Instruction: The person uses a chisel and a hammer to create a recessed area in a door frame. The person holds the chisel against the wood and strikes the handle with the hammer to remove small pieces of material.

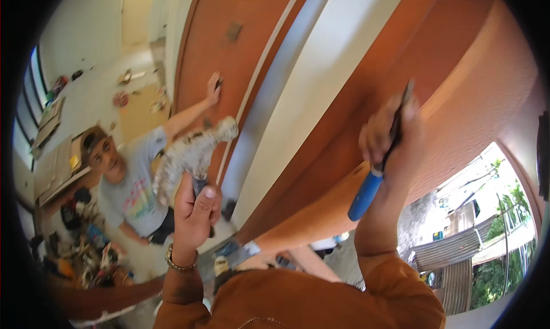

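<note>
My left hand is closed round the handle of a claw hammer, its head whitish and mottled, held up in front of me. On the right, my raised right hand grips the dark metal shaft of a blue-handled chisel. The chisel's blue handle sticks out below my fingers and its narrow tip points up, close to the brown-orange door frame. That hand is slightly blurred. Whether the tip touches the surface, I cannot tell.
At the left another person in a grey shirt reaches a hand with a small dark object to an orange-brown door. Mixed items lie piled at lower left. To the right, an opening shows corrugated roofing and greenery.
</note>
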`<act>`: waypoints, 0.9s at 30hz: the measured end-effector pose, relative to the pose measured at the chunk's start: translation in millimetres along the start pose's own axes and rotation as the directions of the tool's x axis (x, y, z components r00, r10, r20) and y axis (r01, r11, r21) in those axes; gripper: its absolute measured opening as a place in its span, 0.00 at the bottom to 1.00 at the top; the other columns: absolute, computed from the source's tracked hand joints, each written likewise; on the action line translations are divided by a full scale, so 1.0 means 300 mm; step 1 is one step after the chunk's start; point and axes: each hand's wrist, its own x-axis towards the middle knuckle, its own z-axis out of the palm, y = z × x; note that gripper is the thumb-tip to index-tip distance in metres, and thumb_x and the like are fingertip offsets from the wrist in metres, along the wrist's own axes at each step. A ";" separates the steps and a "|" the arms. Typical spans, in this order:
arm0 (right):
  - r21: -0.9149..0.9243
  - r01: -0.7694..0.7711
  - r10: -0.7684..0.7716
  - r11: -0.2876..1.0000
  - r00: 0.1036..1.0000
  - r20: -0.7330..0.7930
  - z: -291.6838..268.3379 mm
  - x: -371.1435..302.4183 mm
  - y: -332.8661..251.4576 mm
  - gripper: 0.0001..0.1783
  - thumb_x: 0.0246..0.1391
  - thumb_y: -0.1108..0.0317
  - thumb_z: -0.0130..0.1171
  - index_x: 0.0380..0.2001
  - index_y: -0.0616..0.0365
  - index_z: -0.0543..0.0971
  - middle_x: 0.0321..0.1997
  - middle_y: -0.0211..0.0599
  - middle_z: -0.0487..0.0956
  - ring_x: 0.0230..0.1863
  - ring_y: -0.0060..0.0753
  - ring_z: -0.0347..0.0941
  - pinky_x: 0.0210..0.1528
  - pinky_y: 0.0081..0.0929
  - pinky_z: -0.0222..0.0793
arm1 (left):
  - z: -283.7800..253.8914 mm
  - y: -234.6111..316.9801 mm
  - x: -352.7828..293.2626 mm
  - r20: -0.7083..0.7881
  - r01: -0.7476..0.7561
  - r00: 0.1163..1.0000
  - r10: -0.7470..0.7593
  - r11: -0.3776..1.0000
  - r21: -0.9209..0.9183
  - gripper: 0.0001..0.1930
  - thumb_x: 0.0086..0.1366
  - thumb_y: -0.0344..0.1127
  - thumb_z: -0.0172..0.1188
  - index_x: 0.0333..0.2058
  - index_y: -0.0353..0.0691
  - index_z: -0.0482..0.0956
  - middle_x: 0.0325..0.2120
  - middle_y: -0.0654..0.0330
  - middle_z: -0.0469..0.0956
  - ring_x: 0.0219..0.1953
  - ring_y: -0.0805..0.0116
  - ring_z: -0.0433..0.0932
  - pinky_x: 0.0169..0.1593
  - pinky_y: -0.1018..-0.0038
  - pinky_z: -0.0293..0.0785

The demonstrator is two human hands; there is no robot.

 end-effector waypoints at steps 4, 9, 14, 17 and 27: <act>0.008 -0.462 0.449 0.887 0.858 -0.250 -0.179 -0.419 0.187 0.17 0.76 0.56 0.43 0.34 0.54 0.69 0.14 0.25 0.60 0.10 0.19 0.54 0.13 0.21 0.53 | -0.232 -0.142 -0.286 -0.065 0.179 0.983 -0.171 0.829 0.530 0.10 0.70 0.36 0.64 0.36 0.36 0.75 0.22 0.67 0.71 0.19 0.76 0.65 0.23 0.73 0.63; -0.173 -0.894 0.819 0.413 0.448 -0.358 -0.264 -0.794 0.535 0.14 0.75 0.56 0.47 0.42 0.52 0.75 0.19 0.24 0.66 0.15 0.17 0.62 0.16 0.21 0.59 | -0.264 -0.309 -0.559 -0.210 0.434 0.838 -0.504 0.380 0.817 0.09 0.61 0.29 0.68 0.32 0.35 0.75 0.20 0.58 0.70 0.20 0.69 0.64 0.25 0.69 0.62; -0.379 -0.700 0.780 0.606 0.617 0.106 -0.202 -0.940 0.787 0.27 0.67 0.55 0.60 0.61 0.60 0.68 0.41 0.42 0.78 0.48 0.37 0.76 0.54 0.38 0.72 | -0.053 -0.393 -0.491 -0.200 0.523 0.832 -0.518 0.613 0.592 0.10 0.63 0.32 0.67 0.35 0.33 0.77 0.20 0.64 0.71 0.20 0.76 0.65 0.25 0.72 0.62; -0.367 -0.631 0.729 0.684 0.609 0.311 -0.106 -0.940 0.798 0.39 0.62 0.56 0.67 0.66 0.60 0.60 0.47 0.42 0.78 0.47 0.34 0.76 0.53 0.36 0.73 | 0.072 -0.396 -0.364 -0.125 0.488 0.864 -0.488 0.750 0.446 0.10 0.73 0.34 0.55 0.44 0.31 0.77 0.23 0.66 0.73 0.22 0.79 0.66 0.26 0.75 0.63; 0.154 -0.509 0.481 0.847 0.857 0.186 0.125 -0.920 0.754 0.18 0.69 0.61 0.55 0.56 0.58 0.70 0.45 0.34 0.75 0.47 0.31 0.71 0.53 0.32 0.70 | 0.134 -0.406 -0.326 -0.119 0.413 0.911 -0.396 0.854 0.317 0.11 0.78 0.36 0.49 0.50 0.34 0.71 0.37 0.61 0.72 0.30 0.78 0.69 0.31 0.78 0.67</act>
